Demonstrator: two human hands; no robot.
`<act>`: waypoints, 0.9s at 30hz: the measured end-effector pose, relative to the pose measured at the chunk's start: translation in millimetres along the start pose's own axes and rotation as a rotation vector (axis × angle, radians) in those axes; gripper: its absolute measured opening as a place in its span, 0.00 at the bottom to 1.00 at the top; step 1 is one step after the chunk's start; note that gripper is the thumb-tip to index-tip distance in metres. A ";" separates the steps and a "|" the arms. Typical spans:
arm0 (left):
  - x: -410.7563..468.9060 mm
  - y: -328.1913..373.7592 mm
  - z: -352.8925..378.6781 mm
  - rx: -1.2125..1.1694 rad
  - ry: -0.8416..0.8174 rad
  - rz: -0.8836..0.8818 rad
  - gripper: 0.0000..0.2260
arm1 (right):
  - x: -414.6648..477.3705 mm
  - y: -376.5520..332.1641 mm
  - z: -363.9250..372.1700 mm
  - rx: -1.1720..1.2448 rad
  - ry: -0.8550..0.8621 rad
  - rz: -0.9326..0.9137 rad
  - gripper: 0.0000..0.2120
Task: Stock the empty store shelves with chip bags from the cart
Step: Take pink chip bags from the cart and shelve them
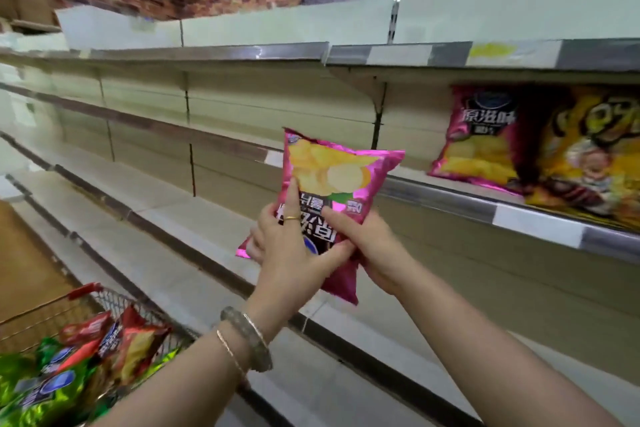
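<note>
Clutching pink chip bag [332, 170]: left hand [291, 253] & right hand [375, 253] grips curled round lower half.

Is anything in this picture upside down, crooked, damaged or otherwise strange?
The pink chip bag held by the left hand and right hand is upside down: its chip picture is on top and its lettering inverted, unlike the matching pink bag on the shelf. Nothing looks torn.

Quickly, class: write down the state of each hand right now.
Left hand: closed, holding the pink chip bag.
Right hand: closed, holding the same bag.
</note>
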State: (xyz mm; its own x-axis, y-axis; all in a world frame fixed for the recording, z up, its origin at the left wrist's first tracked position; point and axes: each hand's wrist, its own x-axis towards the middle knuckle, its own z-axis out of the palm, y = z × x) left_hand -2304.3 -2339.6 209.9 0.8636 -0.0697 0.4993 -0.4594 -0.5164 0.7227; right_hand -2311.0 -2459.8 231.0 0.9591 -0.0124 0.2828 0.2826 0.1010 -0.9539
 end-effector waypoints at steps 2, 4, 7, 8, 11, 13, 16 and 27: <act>1.9 10.9 0.8 -0.151 -0.023 0.120 0.40 | -5.8 -12.3 -16.9 0.173 0.114 -0.020 0.23; 11.4 16.6 -0.1 -0.420 -0.008 0.149 0.34 | -11.2 -25.3 -35.5 0.266 0.199 -0.025 0.21; 34.0 22.7 6.4 -0.600 -0.116 0.029 0.40 | -18.8 -40.8 -54.9 0.248 0.233 -0.076 0.26; 41.2 25.0 8.4 -0.651 -0.195 -0.024 0.42 | -19.8 -45.1 -59.9 0.222 0.238 -0.111 0.26; 54.2 35.0 11.6 -0.785 -0.451 -0.088 0.31 | -22.4 -58.0 -71.5 0.130 0.292 -0.191 0.18; 59.7 39.0 18.2 -0.779 -0.598 -0.035 0.26 | -20.3 -66.4 -77.9 0.043 0.307 -0.206 0.19; 82.7 41.6 31.5 -0.852 -0.633 0.030 0.27 | -10.6 -80.5 -89.2 -0.132 0.332 -0.180 0.27; 131.9 24.1 46.8 -1.550 -0.410 -0.308 0.21 | 23.9 -81.9 -97.9 -0.648 0.506 -0.244 0.14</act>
State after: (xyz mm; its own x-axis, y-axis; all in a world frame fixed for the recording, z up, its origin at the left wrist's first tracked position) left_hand -2191.7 -2401.2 270.8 0.8351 -0.4718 0.2829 0.1925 0.7324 0.6531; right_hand -2309.6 -2565.8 306.1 0.7187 -0.4176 0.5560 0.2882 -0.5488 -0.7847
